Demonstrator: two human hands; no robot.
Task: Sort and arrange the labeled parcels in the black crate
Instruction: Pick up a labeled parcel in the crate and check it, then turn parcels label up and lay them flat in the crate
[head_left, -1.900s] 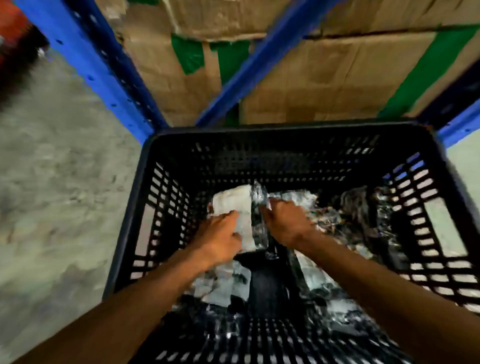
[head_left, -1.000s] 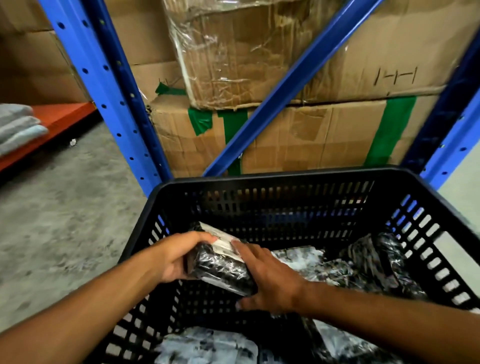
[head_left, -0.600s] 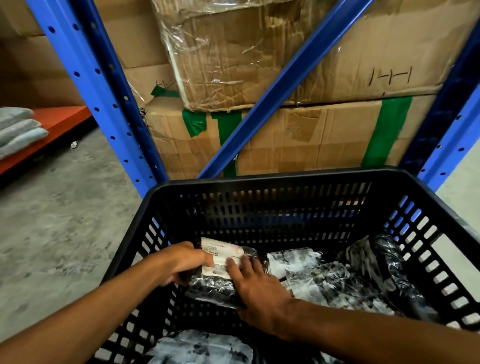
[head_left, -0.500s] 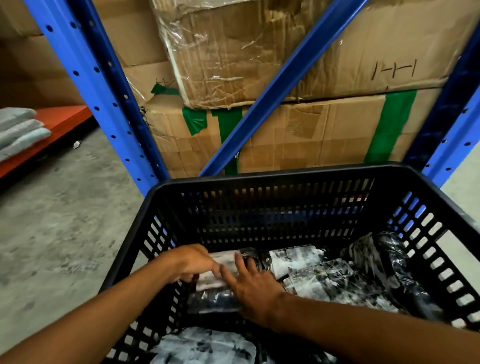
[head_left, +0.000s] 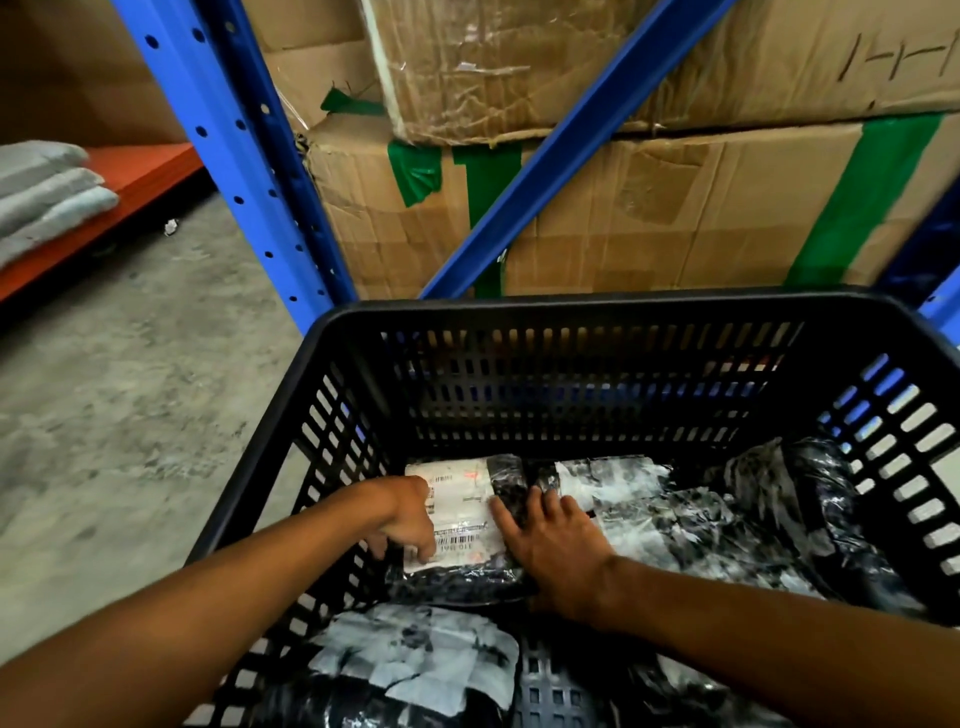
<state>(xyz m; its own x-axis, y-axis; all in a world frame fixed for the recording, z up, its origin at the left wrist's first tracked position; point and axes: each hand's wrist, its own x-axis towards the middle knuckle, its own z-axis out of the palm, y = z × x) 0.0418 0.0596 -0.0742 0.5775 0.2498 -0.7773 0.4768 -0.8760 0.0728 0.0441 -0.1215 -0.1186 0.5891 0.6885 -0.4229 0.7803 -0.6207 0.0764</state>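
Labeled parcel (head_left: 462, 525) lies flat under both hands' fingers (head_left: 415, 540).

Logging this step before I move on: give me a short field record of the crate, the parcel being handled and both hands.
container: black crate, slotted walls, on a concrete floor
handled parcel: labeled parcel, label up, lying flat at the far-left of the crate floor
left hand: on the parcel's left edge, fingers curled over the label
right hand: flat, palm down, on the parcel's right side
other parcels: one near-left parcel; several right-side parcels, loosely piled
behind the crate: cardboard boxes in a blue rack
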